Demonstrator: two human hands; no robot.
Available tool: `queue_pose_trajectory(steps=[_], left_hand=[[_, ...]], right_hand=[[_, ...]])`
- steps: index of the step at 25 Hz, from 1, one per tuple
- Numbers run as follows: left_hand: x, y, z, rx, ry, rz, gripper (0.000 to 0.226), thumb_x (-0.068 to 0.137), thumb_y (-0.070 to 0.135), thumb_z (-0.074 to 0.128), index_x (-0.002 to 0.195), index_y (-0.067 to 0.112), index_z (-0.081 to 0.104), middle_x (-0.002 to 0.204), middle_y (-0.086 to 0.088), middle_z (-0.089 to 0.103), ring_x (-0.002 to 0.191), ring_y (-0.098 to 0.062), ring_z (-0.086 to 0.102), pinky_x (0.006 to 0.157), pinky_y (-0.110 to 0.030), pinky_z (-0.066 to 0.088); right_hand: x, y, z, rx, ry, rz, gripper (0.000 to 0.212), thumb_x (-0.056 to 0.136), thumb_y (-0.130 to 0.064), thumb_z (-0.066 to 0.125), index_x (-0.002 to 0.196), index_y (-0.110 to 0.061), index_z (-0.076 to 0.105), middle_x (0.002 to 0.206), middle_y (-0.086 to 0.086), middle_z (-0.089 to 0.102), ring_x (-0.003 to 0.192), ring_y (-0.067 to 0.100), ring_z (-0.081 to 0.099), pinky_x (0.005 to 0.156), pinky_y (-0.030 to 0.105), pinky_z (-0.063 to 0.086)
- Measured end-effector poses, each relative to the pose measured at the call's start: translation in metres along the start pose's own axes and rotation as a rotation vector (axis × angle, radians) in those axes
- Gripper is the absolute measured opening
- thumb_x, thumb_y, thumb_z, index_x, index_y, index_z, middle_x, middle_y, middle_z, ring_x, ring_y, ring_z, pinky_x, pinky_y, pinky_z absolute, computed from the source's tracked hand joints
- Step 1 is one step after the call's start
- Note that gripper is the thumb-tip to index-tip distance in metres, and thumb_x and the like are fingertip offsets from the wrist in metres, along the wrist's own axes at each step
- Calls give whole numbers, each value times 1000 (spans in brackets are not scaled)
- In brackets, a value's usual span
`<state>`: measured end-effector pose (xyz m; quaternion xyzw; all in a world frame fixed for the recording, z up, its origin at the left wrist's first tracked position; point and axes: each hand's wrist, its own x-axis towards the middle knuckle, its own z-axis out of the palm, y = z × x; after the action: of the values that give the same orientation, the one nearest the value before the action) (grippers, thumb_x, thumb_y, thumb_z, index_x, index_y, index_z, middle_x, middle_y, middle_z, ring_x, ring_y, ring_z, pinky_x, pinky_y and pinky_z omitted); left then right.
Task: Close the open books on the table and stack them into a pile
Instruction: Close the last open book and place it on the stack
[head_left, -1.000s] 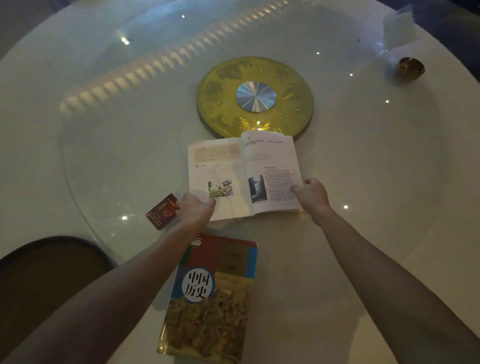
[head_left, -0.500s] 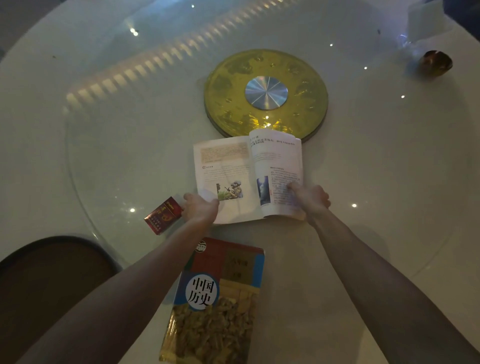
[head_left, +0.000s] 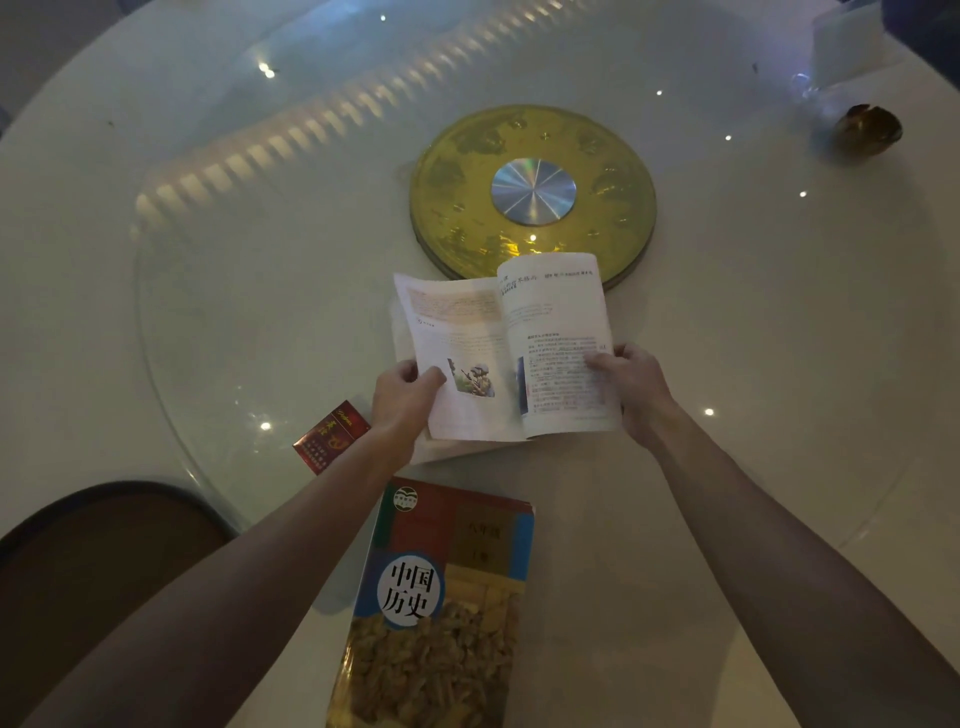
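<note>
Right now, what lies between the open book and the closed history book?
In the head view, only bare table separates the open book from the closed history book.

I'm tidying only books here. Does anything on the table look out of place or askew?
A small red packet lies tilted beside the left hand, not a book. Both hands, the right hand too, hold the open book with its pages raised. The closed book lies slightly slanted.
</note>
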<state>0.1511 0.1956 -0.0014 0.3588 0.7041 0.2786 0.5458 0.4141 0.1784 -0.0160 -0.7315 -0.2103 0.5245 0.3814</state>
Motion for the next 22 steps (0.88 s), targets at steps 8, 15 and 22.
queue_pose_trajectory(steps=[8, 15, 22], left_hand=[[-6, 14, 16, -160, -77, -69, 37, 100, 45, 52, 96, 12, 70, 96, -6, 75, 90, -24, 72, 87, -41, 59], [-6, -23, -14, 53, 67, -204, 60, 104, 51, 36, 134, 4, 57, 113, -3, 55, 103, -20, 52, 86, -34, 40], [-4, -30, -15, -43, -11, -219, 17, 97, 32, 62, 93, 15, 62, 89, -1, 66, 90, -22, 68, 84, -38, 54]], right_hand=[[-35, -32, 36, -105, -449, -226, 28, 100, -9, 59, 126, -14, 68, 108, 5, 77, 89, 15, 75, 72, 33, 63], [-14, 9, 77, -498, -156, -156, 37, 88, -34, 64, 116, -12, 72, 107, 1, 71, 100, 22, 69, 89, 41, 58], [-13, 23, 81, -373, -5, 41, 37, 85, -26, 71, 114, -11, 54, 106, 8, 65, 101, 28, 67, 89, 49, 58]])
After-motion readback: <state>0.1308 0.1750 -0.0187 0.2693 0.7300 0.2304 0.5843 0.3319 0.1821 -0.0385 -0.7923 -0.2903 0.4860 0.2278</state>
